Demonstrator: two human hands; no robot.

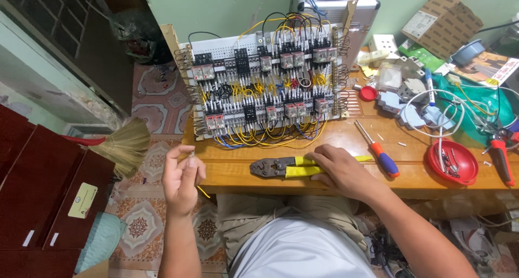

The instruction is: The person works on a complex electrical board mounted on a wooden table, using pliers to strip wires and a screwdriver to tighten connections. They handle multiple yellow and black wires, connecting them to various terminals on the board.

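My right hand [339,171] rests on the yellow handles of a crimping tool [281,167] that lies flat near the front edge of the wooden table [238,175]. The fingers wrap over the handles. My left hand [181,179] is raised off the table's left end and pinches a thin yellow wire [202,191] between thumb and fingers. Behind both hands stands a white panel [265,86] packed with relays, terminal blocks and yellow, black and blue wiring.
A screwdriver with a red and blue handle [378,150] lies right of the crimper. Further right are a red dish with small parts [452,162], red-handled pliers [501,158], white cable, plastic parts and boxes. A broom [121,143] and dark red cabinets [43,186] stand at left.
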